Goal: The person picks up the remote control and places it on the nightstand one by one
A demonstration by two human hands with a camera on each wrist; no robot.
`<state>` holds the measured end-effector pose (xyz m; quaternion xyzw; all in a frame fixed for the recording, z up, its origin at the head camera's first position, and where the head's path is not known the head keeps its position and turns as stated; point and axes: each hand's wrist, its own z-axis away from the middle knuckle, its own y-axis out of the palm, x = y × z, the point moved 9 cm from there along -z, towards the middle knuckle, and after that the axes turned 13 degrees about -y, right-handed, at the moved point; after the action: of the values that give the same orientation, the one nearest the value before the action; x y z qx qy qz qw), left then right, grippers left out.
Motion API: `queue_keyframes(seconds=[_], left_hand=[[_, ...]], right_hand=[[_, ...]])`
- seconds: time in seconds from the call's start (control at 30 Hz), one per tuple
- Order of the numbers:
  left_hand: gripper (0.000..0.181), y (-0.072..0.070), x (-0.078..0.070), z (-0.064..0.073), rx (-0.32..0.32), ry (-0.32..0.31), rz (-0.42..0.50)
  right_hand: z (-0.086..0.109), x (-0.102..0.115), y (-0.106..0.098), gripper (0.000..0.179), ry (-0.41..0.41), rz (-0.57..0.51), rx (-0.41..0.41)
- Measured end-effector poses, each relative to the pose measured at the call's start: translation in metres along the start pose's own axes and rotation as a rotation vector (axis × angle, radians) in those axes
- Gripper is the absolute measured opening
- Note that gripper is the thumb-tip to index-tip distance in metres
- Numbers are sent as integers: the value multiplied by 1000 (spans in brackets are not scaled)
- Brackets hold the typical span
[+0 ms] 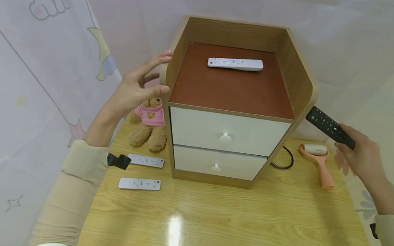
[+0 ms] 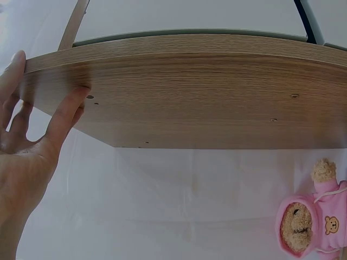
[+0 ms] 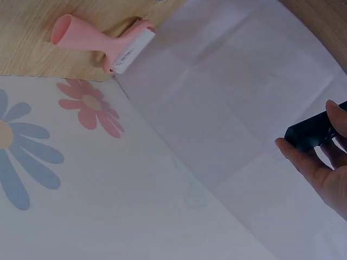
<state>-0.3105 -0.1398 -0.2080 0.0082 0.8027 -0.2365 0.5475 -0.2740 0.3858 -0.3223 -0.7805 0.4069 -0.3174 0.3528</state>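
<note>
My left hand (image 1: 131,90) touches the outer left side of a small wooden drawer cabinet (image 1: 228,181), with thumb and fingers spread along its upper front corner. In the left wrist view, the fingertips (image 2: 81,92) meet the wood-grain side panel (image 2: 200,97). My right hand (image 1: 363,152) grips a black remote control (image 1: 330,126) by one end, raised beside the cabinet's right side. In the right wrist view, the remote (image 3: 309,132) lies between thumb and fingers. On the cabinet's brown top shelf (image 1: 231,92) lies a white remote (image 1: 235,63).
Two white remotes (image 1: 146,161) (image 1: 140,184) lie on the wooden table (image 1: 205,225) left of the cabinet, near a teddy bear (image 1: 150,116) in pink. An orange-pink lint roller (image 1: 323,168) and a coiled black cord (image 1: 285,165) lie at right. Both drawers (image 1: 200,129) are closed.
</note>
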Motion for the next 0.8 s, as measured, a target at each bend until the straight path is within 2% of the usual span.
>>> queue_keyframes(seconds=[0.2,0.47,0.8], left_hand=[[63,0,-1,0,0,7,8],[62,1,-3,0,12,36,36],[62,1,0,0,15,16,55]], right_hand=[[-13,3,-21,61,-10,39,-62],[-31,4,-47,60,79,71,-59],[-65,28,-72,59,24,103,-91]])
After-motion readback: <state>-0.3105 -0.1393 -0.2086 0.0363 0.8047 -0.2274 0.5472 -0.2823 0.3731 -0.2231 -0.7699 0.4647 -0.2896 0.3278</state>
